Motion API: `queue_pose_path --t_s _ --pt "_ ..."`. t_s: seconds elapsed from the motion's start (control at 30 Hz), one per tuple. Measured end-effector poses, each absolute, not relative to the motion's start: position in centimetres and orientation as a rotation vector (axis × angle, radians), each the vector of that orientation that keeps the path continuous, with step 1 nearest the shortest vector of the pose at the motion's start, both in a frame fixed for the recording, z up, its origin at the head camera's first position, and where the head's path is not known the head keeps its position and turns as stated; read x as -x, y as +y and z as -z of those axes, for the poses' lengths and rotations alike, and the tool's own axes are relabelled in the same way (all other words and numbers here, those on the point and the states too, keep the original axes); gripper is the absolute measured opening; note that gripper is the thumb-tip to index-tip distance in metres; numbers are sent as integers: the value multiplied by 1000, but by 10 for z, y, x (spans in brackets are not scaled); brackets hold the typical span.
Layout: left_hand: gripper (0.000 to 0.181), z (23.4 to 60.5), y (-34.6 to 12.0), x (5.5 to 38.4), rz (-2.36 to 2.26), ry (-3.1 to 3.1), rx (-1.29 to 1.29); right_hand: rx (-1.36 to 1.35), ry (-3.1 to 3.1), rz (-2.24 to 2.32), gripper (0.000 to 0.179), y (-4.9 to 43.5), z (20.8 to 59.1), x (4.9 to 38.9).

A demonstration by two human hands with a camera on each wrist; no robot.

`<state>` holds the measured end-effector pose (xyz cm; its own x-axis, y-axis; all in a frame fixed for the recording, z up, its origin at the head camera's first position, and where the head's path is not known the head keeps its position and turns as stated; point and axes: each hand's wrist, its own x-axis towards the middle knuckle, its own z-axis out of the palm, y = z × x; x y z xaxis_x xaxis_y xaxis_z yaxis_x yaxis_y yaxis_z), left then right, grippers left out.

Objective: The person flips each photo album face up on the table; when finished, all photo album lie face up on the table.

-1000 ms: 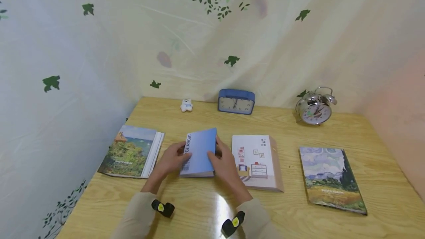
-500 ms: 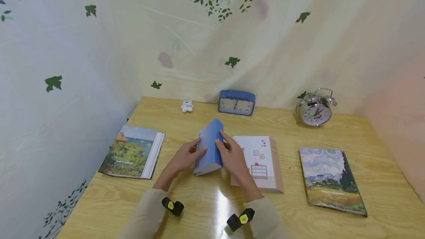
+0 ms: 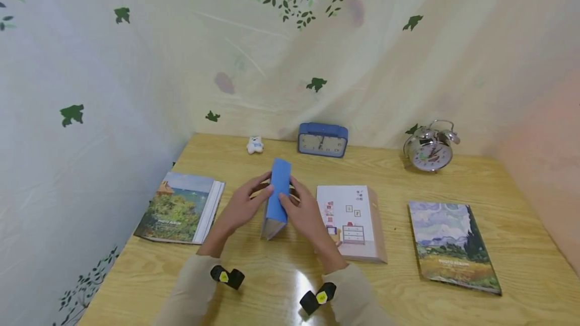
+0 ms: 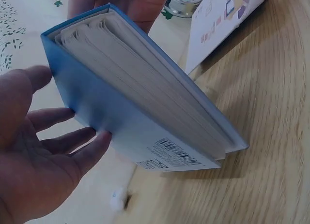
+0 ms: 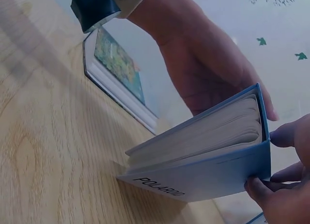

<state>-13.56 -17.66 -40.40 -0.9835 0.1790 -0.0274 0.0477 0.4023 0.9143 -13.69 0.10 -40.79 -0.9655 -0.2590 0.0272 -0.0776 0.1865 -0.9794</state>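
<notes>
A thick blue photo album (image 3: 278, 192) marked POLAROID stands spine up near the middle of the table, its open edge down at the wood. My left hand (image 3: 242, 205) holds it from the left; in the left wrist view its fingertips press the barcoded cover (image 4: 121, 122) and the thumb lies by the spine. From the other side my right hand (image 3: 304, 215) grips the spine, thumb and fingers at its edges in the right wrist view. The page block (image 5: 208, 132) shows at the album's end, between the two covers.
A landscape photo album (image 3: 181, 210) lies at the left, a white album with a room drawing (image 3: 349, 220) right of my hands, and another painted album (image 3: 453, 245) farther right. Along the back stand a bear figurine (image 3: 255, 145), a blue clock (image 3: 322, 141) and a silver alarm clock (image 3: 428, 150).
The blue album has turned from showing its front cover to standing spine up. Both hands shifted right, then back left with it. The other things stayed put.
</notes>
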Motion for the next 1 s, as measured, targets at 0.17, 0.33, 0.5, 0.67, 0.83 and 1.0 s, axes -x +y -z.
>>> queue_pose_path --t_s 0.17,0.33,0.5,0.67,0.83,1.0 --pt "52 390 -180 128 -1706 2538 -190 343 2257 1920 60 -8 408 137" --pt "50 379 -188 120 -1707 2560 -154 391 2206 1949 56 -15 403 134" --pt "50 397 -204 125 -1687 2618 -129 446 2191 1932 55 -24 411 134" --pt "48 402 -215 125 -1671 2722 -104 465 2264 1867 50 -34 426 134" --pt "49 400 -222 123 -1575 2807 7 495 2365 1752 47 -40 439 133" --pt "53 397 -229 123 -1401 2850 148 548 2525 1587 48 -43 452 132"
